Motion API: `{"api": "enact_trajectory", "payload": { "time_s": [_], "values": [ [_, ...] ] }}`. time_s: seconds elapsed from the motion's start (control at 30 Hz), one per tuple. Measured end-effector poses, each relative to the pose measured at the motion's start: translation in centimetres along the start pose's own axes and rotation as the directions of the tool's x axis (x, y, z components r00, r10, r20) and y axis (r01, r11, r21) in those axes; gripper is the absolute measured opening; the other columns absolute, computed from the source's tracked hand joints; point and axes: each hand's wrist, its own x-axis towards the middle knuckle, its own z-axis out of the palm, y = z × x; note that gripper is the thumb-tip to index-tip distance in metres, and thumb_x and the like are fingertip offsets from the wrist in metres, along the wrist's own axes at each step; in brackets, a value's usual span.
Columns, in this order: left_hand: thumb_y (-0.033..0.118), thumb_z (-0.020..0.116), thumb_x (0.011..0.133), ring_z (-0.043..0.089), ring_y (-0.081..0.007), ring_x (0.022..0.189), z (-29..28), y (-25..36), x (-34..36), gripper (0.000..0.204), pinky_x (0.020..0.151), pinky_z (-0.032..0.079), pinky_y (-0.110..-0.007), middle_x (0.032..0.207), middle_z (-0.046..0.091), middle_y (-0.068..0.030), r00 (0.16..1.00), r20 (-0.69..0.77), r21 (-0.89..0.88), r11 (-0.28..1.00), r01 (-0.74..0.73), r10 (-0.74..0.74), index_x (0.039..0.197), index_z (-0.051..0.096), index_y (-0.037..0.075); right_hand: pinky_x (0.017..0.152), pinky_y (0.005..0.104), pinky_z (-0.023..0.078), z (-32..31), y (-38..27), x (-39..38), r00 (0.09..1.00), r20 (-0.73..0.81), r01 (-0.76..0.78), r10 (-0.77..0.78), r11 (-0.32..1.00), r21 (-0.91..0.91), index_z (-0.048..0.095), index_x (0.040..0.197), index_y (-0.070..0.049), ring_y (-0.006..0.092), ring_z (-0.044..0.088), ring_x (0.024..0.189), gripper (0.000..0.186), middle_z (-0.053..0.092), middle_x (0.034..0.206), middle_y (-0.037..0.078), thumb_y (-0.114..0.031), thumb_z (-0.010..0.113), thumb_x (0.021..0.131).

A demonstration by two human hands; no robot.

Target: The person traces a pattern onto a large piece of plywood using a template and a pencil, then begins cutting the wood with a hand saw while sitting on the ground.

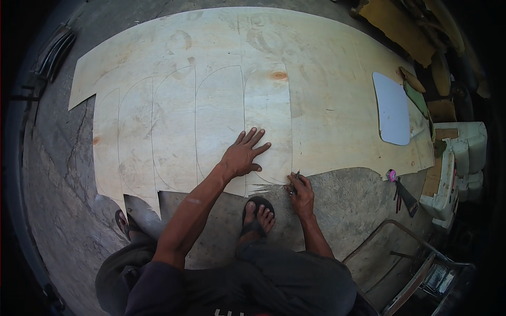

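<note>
A large pale plywood sheet (334, 100) lies on the floor, with several curved panel outlines drawn across it. My left hand (244, 153) rests with fingers spread on a lighter, curved-top plywood piece (268, 100) lying among the outlines, near its lower half. My right hand (301, 192) grips a slim dark pen or pencil (297, 175) at that piece's lower right corner, by the sheet's near edge. A white rounded-corner panel (390, 105) lies on the sheet at the right.
Grey concrete floor (348, 205) surrounds the sheet. A pink-and-black item (391, 175) with dark tools is near its edge. Pale padded cushions (466, 150), brown offcuts (395, 31) and a metal-framed item (421, 279) stand at the right. My sandalled feet (258, 218) are below the sheet.
</note>
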Motion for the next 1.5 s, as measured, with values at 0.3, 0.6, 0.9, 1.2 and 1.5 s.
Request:
{"api": "enact_trajectory", "payload": {
  "time_s": [0.3,0.6,0.9,1.2,1.5],
  "values": [
    [0.051,0.075,0.085,0.012,-0.0311,0.159,-0.4,-0.1,0.0,0.088,0.130,0.016,-0.049,0.172,0.017,-0.0108,1.000,0.002,-0.008,1.000,-0.005,0.005,0.161,0.035,0.028,0.100,0.0432,0.053,0.2,0.0,-0.1,0.999,-0.020,0.043,-0.044,0.998,-0.051,0.071,0.123,-0.003,0.0358,0.066,0.116,0.044,0.074,0.121,0.017,0.002,0.080,0.080],
    [0.012,0.045,0.102,0.028,-0.0438,0.153,3.5,5.3,0.7,0.052,0.124,0.028,-0.053,0.164,0.027,-0.0306,0.993,-0.079,0.066,0.994,0.090,-0.085,0.153,0.043,0.001,0.099,0.0425,0.054,0.8,-0.2,-0.3,0.997,-0.023,0.077,-0.080,0.991,-0.107,0.072,0.121,-0.004,0.0344,0.065,0.118,0.041,0.074,0.120,0.016,0.002,0.079,0.081],
    [0.011,0.057,0.094,0.046,-0.0382,0.139,1.4,5.5,2.4,0.049,0.102,0.050,-0.042,0.146,0.047,-0.0214,0.985,-0.163,0.115,0.991,0.067,-0.048,0.142,0.054,0.010,0.098,0.0420,0.055,0.2,0.1,-0.2,0.998,-0.002,0.069,-0.070,0.988,-0.135,0.072,0.121,-0.005,0.0343,0.065,0.117,0.040,0.073,0.122,0.016,0.000,0.078,0.082],
    [0.007,0.055,0.095,0.029,-0.0432,0.152,-0.2,4.7,3.8,0.065,0.114,0.039,-0.052,0.166,0.028,-0.0200,0.988,-0.059,0.164,0.975,0.150,-0.142,0.155,0.045,0.030,0.090,0.0413,0.057,-4.0,-0.5,3.3,0.951,-0.015,-0.309,0.310,0.950,0.040,0.068,0.128,-0.007,0.0332,0.069,0.106,0.037,0.073,0.113,0.019,-0.013,0.074,0.092],
    [0.008,0.055,0.096,0.025,-0.0451,0.154,0.4,4.7,4.0,0.066,0.119,0.034,-0.058,0.168,0.024,-0.0205,0.982,-0.062,0.093,0.978,0.184,-0.179,0.157,0.043,0.030,0.082,0.0371,0.058,-2.6,-2.5,8.1,0.917,0.037,-0.393,0.397,0.884,0.252,0.070,0.125,-0.004,0.0268,0.075,0.096,0.035,0.076,0.107,0.019,-0.030,0.065,0.102]
  ]
}}
